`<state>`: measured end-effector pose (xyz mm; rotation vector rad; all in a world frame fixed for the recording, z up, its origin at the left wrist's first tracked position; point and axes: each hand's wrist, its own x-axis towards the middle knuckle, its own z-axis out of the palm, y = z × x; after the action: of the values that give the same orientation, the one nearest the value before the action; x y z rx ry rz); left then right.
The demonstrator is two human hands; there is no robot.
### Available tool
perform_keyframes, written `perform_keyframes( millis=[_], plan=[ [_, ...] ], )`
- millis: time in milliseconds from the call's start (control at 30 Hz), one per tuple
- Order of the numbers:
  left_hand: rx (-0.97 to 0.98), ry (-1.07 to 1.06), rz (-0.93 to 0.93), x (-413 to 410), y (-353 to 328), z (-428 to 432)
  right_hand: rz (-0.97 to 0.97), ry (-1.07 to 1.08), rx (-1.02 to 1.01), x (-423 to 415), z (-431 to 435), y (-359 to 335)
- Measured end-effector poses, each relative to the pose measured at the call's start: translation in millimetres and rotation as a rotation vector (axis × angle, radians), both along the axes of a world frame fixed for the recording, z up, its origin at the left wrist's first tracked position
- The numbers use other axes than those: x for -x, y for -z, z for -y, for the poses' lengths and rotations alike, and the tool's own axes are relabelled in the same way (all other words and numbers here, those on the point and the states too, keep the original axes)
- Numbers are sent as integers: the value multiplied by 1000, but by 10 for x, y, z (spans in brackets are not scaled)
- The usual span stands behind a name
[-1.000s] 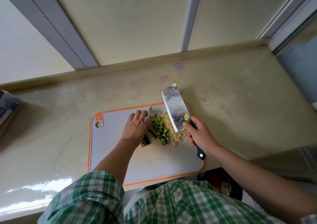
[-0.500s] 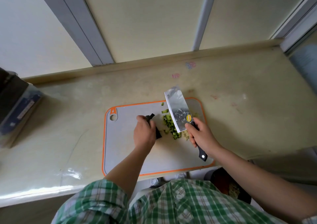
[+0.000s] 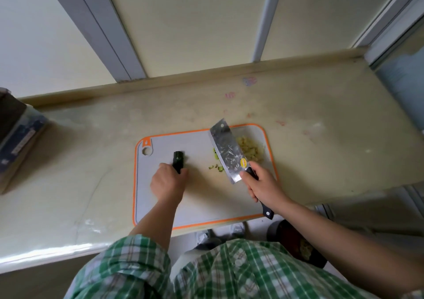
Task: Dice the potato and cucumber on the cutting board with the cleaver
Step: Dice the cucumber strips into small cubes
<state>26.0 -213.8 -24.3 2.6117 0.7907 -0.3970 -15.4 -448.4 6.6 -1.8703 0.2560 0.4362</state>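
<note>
Head cam: left hand [image 3: 168, 184] is curled around a dark cucumber piece [image 3: 178, 161], which pokes out just past its fingers over the cutting board [image 3: 160, 207] on the bench [image 3: 91, 161]. Right hand [image 3: 263, 187] is clamped on the handle of the cleaver [image 3: 227, 154], blade tilted, well off to the right of the left hand. Potato dice [image 3: 250, 148] sit just beyond the right hand, and a few cucumber bits [image 3: 216, 167] lie between the hands. Potato looks done, so I'd say we're on the last cucumber chunk. Next it needs laying flat, fingertips tucked, blade brought across.
</note>
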Motion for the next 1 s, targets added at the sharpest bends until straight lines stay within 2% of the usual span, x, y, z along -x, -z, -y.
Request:
perform_keyframes(
  millis=[167, 333, 433, 533, 600, 733, 867, 1000],
  plan=[
    [-44, -73, 86, 144, 11, -325, 19, -118, 83, 46, -265, 18],
    [62, 73, 319, 229, -26, -222, 154, -202, 311, 50, -436, 44],
    [138, 138, 291, 239, -6, -28, 210, -265, 501, 73, -448, 69],
    [120, 265, 260, 255, 33, 109, 233, -267, 655, 82, -394, 104],
    [79, 354, 236, 265, 62, 137, 210, -209, 672, 70, -351, 93],
    [48, 439, 203, 289, 105, 94, 16, -167, 496, -4, -320, 34],
    [88, 443, 244, 342, 98, 45, 156, -322, 606, -139, -361, -50],
    [108, 419, 238, 345, 81, 51, 255, -436, 616, -162, -488, -98]
  ],
)
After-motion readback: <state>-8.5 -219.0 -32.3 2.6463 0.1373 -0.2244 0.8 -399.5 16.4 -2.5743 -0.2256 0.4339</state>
